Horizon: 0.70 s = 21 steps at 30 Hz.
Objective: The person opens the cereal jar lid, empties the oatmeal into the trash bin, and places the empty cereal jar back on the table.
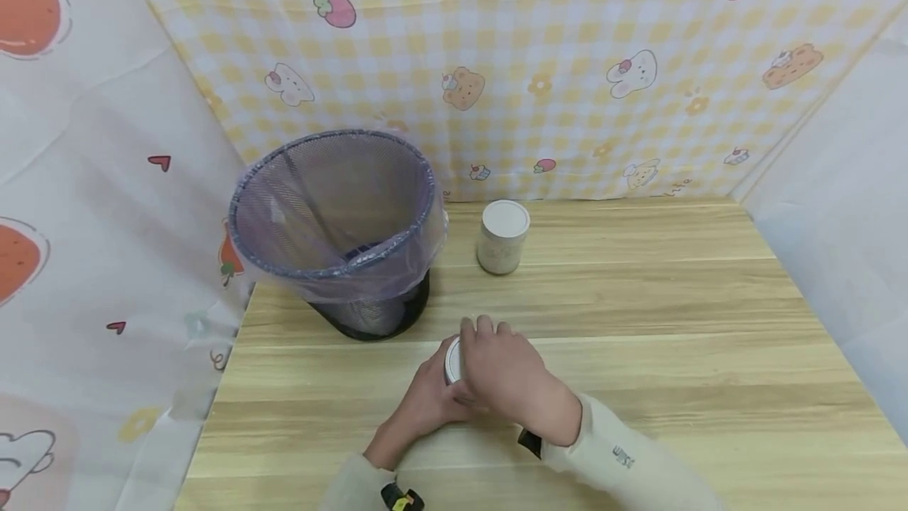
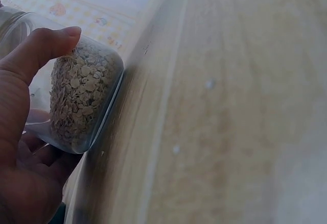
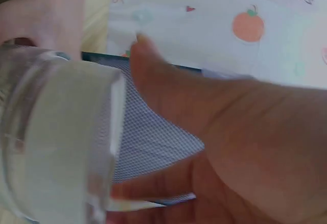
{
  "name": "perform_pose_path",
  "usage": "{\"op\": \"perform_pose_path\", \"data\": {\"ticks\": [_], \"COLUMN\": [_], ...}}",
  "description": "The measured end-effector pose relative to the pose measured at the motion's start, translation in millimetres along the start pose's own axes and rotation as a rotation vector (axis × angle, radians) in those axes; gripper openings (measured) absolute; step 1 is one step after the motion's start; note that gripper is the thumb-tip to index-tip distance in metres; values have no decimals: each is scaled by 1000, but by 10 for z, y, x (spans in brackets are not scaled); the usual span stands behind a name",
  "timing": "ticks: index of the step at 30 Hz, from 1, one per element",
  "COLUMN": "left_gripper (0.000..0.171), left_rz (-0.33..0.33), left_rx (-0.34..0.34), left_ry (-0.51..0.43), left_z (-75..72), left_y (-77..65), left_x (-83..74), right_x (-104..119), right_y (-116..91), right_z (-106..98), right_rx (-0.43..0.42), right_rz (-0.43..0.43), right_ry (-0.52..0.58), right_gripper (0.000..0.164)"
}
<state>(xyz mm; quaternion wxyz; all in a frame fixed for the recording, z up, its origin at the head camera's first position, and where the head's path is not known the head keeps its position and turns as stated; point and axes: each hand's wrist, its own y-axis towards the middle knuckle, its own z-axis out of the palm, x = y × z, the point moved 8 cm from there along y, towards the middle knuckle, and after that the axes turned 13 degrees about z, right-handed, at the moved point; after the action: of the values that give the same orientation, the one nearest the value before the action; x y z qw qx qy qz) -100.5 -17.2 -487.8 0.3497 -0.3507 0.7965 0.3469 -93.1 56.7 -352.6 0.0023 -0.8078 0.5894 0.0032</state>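
A clear jar of oat flakes (image 2: 84, 94) stands on the table, its lower part filled. My left hand (image 1: 428, 399) grips it from the side, thumb on the near wall and fingers round the other. Its white lid (image 1: 453, 361) is partly covered by my right hand (image 1: 505, 369) in the head view. Seen from the right wrist, that hand's thumb (image 3: 153, 68) is spread and apart from the lid (image 3: 71, 137). Its other fingers reach beside and behind the rim, and whether they touch it cannot be seen.
Behind the hands stands a second white-lidded jar (image 1: 501, 239). A mesh waste bin (image 1: 376, 306) with a thin plastic liner is to the left of it. Patterned cloth (image 1: 539, 85) rises along the back edge of the wooden table (image 1: 674, 322), and white cloth hangs at both sides.
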Motion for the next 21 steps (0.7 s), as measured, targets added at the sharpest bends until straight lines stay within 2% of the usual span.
{"op": "perform_pose_path", "data": {"ticks": [3,6,9,11,17,19,21], "left_gripper": [102,102,103,105,104,104,101], "left_rz": [5,-7,-17,-27,-52,-44,-36], "left_rx": [-7,-5,3,9,19,19,23], "left_ry": [-26,-20,0,6,11,10,5], "left_z": [11,21,25,26,35,35,35], "left_y": [-6,-25,-37,-40,-40,-36,-33], "left_x": [5,24,30,30,48,42,29], "right_x": [12,32,50,56,72,71,74], "right_y": [8,20,22,20,-16,-32,-45], "right_z": [-8,8,17,17,6,12,29], "right_rx": [-60,-39,33,73,97,120,147], "right_rz": [21,-8,-79,-139,-346,-377,-372], "right_ry": [-64,-52,2,27,34,50,80], "right_gripper": [76,69,55,52,65,66,66]}}
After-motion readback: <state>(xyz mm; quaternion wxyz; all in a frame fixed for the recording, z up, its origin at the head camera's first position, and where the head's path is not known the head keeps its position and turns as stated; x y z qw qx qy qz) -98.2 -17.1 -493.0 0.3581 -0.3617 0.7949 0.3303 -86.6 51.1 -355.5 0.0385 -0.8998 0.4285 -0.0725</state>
